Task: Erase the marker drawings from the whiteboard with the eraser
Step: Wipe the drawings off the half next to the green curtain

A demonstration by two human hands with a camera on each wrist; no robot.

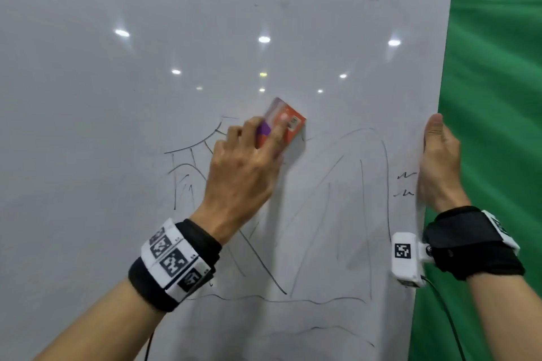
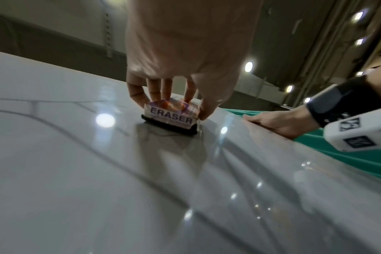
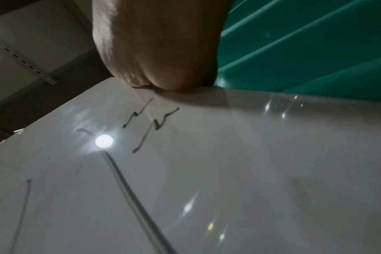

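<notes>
Our left hand (image 1: 240, 173) pinches the eraser (image 1: 283, 126) by its sides, thumb against one edge and fingers curled over the printed top, with the black felt pad flat on the whiteboard (image 1: 88, 97). It sits near the board's middle, at the top of the marker drawings (image 1: 337, 199), just right of the fan-shaped lines. Our right hand (image 1: 438, 164) clamps the board's right edge, thumb on the front face and fingers wrapped behind, beside two small squiggles (image 1: 406, 183).

From the head view the eraser's long axis runs diagonally, its far end pointing up and to the right. We judge the risks as these: a grip only at the sides may let the eraser tip onto one edge, leaving streaks; hard pressure could shove the board if our right hand slackens; and the squiggles lie so close to that thumb that we might miss them.
</notes>
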